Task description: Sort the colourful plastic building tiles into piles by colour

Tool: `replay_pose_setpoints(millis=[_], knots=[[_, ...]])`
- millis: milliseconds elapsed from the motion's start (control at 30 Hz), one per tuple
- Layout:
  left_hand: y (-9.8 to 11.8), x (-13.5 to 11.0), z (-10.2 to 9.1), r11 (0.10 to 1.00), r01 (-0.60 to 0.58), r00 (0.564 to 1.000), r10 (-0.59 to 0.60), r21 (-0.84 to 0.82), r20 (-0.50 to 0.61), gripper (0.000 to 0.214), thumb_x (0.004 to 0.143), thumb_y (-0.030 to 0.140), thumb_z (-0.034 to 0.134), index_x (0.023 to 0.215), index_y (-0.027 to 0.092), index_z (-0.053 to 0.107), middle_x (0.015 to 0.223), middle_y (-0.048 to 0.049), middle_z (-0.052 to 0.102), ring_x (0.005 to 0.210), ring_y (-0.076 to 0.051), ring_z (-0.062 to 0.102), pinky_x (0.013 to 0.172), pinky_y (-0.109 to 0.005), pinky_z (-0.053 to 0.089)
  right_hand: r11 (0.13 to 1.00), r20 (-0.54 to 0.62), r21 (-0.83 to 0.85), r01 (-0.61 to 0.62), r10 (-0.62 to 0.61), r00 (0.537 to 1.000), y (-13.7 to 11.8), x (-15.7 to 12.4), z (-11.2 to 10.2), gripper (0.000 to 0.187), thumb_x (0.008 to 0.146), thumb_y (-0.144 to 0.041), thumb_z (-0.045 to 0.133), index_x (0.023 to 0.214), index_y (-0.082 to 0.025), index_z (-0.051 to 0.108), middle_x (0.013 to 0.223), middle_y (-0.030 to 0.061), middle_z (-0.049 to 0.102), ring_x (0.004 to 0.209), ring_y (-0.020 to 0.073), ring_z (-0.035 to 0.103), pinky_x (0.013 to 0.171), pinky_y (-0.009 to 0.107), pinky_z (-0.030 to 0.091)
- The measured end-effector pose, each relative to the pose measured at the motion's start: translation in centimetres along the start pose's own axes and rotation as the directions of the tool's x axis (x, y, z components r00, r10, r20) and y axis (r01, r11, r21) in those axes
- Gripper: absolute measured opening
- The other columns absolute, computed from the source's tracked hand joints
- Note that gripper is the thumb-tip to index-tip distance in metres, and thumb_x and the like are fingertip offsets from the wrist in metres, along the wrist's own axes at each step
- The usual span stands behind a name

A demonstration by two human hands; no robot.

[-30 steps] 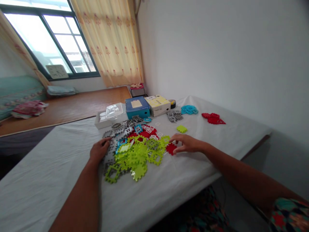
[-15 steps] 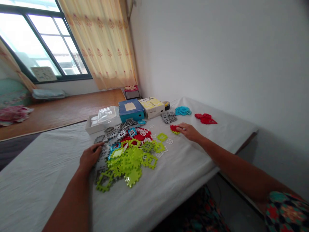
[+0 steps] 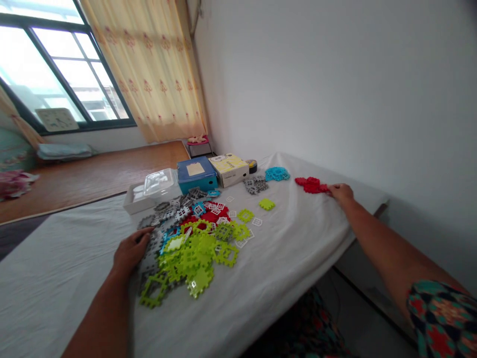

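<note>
Between our right hand (image 3: 341,192) and the pile (image 3: 196,256), we have a low way over bare cloth (image 3: 290,253); the wall (image 3: 316,89) limits us behind. Beside our left hand (image 3: 129,250), the pile blocks, with boxes (image 3: 197,173) beyond.

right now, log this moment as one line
left hand: at edge of mixed pile | right hand: at red pile | blue pile: left of red pile

the right sleeve (image 3: 443,318) was short, ending around the elbow, its cloth covered in a bold print of red, peach, teal and near-black patches. over the lap, darker clothing (image 3: 311,320) showed red and teal flecks, dim in shadow. the left hand (image 3: 130,251) and right hand (image 3: 342,193) were bare, as were both forearms (image 3: 383,243).
</note>
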State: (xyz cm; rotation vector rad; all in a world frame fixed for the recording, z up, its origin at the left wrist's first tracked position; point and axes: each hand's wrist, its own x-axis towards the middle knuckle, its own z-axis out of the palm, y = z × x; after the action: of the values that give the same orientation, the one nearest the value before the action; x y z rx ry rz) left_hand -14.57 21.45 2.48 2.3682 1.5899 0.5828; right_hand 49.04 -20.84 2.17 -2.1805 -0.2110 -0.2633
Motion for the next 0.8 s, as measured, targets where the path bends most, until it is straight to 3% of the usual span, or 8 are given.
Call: replay_pose_setpoints(millis=[133, 233, 300, 400, 500, 567, 633, 800], knots=[[0.5, -0.4, -0.1, 1.000, 0.011, 1.000, -0.011, -0.008, 0.005, 0.041, 0.086, 0.038, 0.045, 0.117, 0.025, 0.069, 0.114, -0.0062, 0.071, 0.105, -0.028, 0.064, 0.084, -0.035, 0.051, 0.952, -0.021, -0.290, 0.101, -0.112, 0.994, -0.9, -0.7, 0.5, 0.021, 0.081, -0.027, 0.059, 0.087, -0.011, 0.072, 0.088, 0.0171, 0.071, 0.087, 0.0276, 0.066, 0.079, 0.038, 0.050], [0.8, -0.6, 0.0, 1.000, 0.014, 1.000, -0.014, -0.021, -0.003, 0.039, 0.086, 0.038, 0.046, 0.116, 0.026, 0.069, 0.114, -0.0043, 0.071, 0.105, -0.026, 0.064, 0.084, -0.033, 0.051, 0.938, -0.059, -0.277, 0.208, -0.232, 0.971, -3.8, -2.7, 2.2, 0.031, 0.088, -0.028, 0.049, 0.109, -0.014, 0.067, 0.109, 0.0177, 0.067, 0.096, 0.0262, 0.063, 0.083, 0.039, 0.049], [0.8, -0.7, 0.1, 0.999, 0.013, 1.000, -0.013, -0.030, -0.012, 0.038, 0.086, 0.037, 0.048, 0.115, 0.027, 0.069, 0.113, -0.0032, 0.071, 0.104, -0.024, 0.065, 0.084, -0.031, 0.050, 0.899, 0.084, -0.177, 0.400, -0.391, 0.917, -7.1, -5.6, 3.9, 0.029, 0.088, -0.027, 0.051, 0.109, -0.016, 0.067, 0.108, 0.0144, 0.067, 0.092, 0.0224, 0.064, 0.084, 0.036, 0.050], [0.6, -0.7, 0.3, 0.999, -0.004, 1.000, 0.003, -0.049, -0.022, 0.038, 0.085, 0.036, 0.048, 0.115, 0.027, 0.069, 0.113, -0.0021, 0.071, 0.104, -0.022, 0.064, 0.085, -0.028, 0.050, 0.713, 0.427, 0.151, 0.684, -0.671, 0.605, -13.0, -12.1, 6.9, 0.025, 0.085, -0.030, 0.057, 0.106, -0.019, 0.067, 0.102, 0.0087, 0.069, 0.075, 0.0164, 0.063, 0.077, 0.031, 0.052], [0.6, -0.9, 0.3, 0.998, -0.012, 1.000, 0.010, -0.057, -0.024, 0.038, 0.085, 0.036, 0.048, 0.115, 0.027, 0.069, 0.115, -0.0017, 0.071, 0.105, -0.021, 0.064, 0.087, -0.028, 0.049, 0.474, 0.517, 0.422, 0.773, -0.826, 0.224, -17.8, -18.9, 10.1, 0.027, 0.084, -0.028, 0.059, 0.108, -0.019, 0.067, 0.108, 0.0085, 0.067, 0.075, 0.0156, 0.064, 0.080, 0.032, 0.051], [0.7, -1.0, 0.2, 0.999, -0.009, 1.000, 0.008, -0.053, -0.024, 0.038, 0.085, 0.035, 0.048, 0.115, 0.027, 0.069, 0.115, -0.0017, 0.070, 0.105, -0.021, 0.064, 0.086, -0.028, 0.049, 0.367, 0.529, 0.472, 0.802, -0.845, 0.075, -20.0, -22.3, 12.2, 0.030, 0.082, -0.027, 0.062, 0.111, -0.019, 0.066, 0.116, 0.0107, 0.066, 0.093, 0.0205, 0.064, 0.089, 0.036, 0.048], [0.9, -1.1, 0.1, 0.999, -0.002, 1.000, 0.001, -0.048, -0.016, 0.038, 0.086, 0.034, 0.047, 0.116, 0.026, 0.069, 0.115, -0.0018, 0.071, 0.104, -0.021, 0.064, 0.084, -0.027, 0.049, 0.373, 0.591, 0.405, 0.835, -0.803, 0.072, -21.4, -24.4, 14.2, 0.037, 0.082, -0.032, 0.066, 0.115, -0.016, 0.064, 0.119, 0.0144, 0.065, 0.106, 0.0263, 0.060, 0.095, 0.040, 0.044], [1.3, -1.3, -0.1, 0.998, 0.017, 1.000, -0.018, -0.055, -0.005, 0.037, 0.086, 0.033, 0.047, 0.115, 0.026, 0.070, 0.114, -0.0030, 0.071, 0.103, -0.022, 0.065, 0.085, -0.029, 0.049, 0.510, 0.643, 0.326, 0.796, -0.737, 0.208, -22.8, -26.0, 17.4, 0.055, 0.076, -0.036, 0.072, 0.124, -0.015, 0.057, 0.114, 0.0140, 0.066, 0.097, 0.0255, 0.062, 0.088, 0.037, 0.047]])
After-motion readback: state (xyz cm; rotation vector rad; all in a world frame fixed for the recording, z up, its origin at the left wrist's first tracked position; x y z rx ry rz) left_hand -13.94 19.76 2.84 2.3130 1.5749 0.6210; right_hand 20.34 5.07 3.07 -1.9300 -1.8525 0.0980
